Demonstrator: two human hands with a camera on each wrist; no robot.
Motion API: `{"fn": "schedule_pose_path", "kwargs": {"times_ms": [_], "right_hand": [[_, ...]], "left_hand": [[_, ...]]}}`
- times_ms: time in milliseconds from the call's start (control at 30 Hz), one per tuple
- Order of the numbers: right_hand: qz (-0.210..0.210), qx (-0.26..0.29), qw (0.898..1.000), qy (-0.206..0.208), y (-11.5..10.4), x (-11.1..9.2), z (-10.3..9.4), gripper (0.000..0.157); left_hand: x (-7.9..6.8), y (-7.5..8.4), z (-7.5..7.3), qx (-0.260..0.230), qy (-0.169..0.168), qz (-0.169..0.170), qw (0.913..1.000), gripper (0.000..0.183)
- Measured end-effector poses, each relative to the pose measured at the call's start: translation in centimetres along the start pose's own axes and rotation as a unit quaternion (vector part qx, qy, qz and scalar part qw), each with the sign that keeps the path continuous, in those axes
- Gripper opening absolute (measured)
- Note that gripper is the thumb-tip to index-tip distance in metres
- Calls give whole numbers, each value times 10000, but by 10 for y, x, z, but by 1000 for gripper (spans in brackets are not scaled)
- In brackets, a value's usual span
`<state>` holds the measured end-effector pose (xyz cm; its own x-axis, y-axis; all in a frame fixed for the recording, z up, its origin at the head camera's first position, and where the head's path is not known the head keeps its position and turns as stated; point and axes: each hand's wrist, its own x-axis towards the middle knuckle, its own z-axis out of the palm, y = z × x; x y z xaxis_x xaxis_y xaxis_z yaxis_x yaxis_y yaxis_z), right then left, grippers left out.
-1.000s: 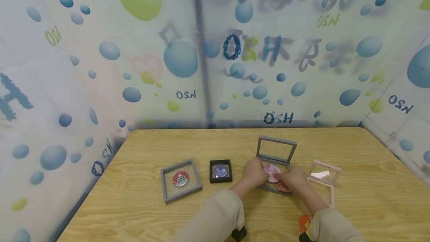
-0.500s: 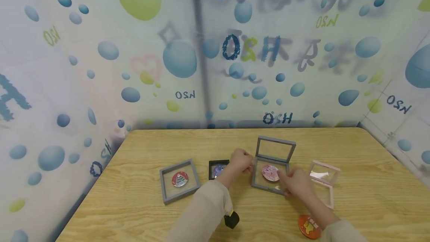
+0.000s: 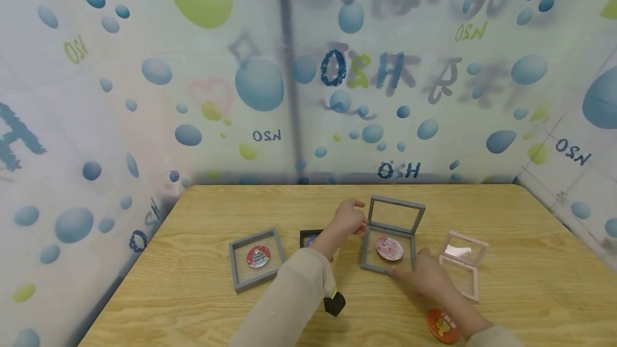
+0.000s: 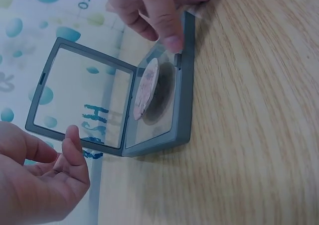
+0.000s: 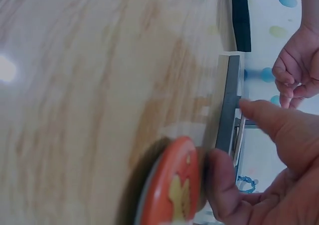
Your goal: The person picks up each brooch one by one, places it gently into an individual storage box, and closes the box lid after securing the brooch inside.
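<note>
A grey display frame (image 3: 373, 269) lies on the table with its clear-paned lid (image 3: 397, 202) standing up at the back. On its lower pane sits a round pink badge (image 3: 389, 248), domed in the left wrist view. My left hand (image 3: 348, 219) is at the lid's left side, fingers loosely bent, fingertips close to the lid's edge (image 4: 97, 146) in the left wrist view. At the front rim is my right hand (image 3: 426, 278), one fingertip reaching the small notch there. Neither hand grips anything.
Left of the hands lie a grey frame (image 3: 260, 280) with a red tree badge (image 3: 258, 256) and a black frame (image 3: 310, 232), partly hidden by the left arm. To the right stands an opened pale pink frame (image 3: 476, 283). An orange badge (image 3: 441, 326) lies beside the right forearm.
Both hands have let go of the pink badge, which stays on the lower pane. The left hand moved left, then back up beside the lid; the right hand shifted to the front rim.
</note>
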<state>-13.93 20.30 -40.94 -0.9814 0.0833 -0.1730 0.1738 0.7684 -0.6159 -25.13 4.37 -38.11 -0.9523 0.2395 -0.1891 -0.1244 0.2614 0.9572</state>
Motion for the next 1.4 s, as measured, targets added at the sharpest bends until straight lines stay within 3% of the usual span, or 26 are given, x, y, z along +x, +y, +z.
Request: {"fn": "schedule_pose_path", "kwargs": {"times_ms": [133,500,967,1233,1400], "right_hand": [[-95,113,9999,-2,2,-1,3,66],[-326,194,9992,88,4,0,3,55],[-309,297,9991,71,5,-1,3,56],[-287,215,9994,27,5,-1,1,58],[-338,26,9994,71,5,0,1,62]], "left_hand": [[0,3,0,-25,-70,48,10000,47],[-3,11,0,248,-320,272,9988,43],[-8,12,3,554,-338,183,9977,36],[-13,10,1,381,-451,179,9981,33],[-15,10,2,165,-311,100,9993,30]]}}
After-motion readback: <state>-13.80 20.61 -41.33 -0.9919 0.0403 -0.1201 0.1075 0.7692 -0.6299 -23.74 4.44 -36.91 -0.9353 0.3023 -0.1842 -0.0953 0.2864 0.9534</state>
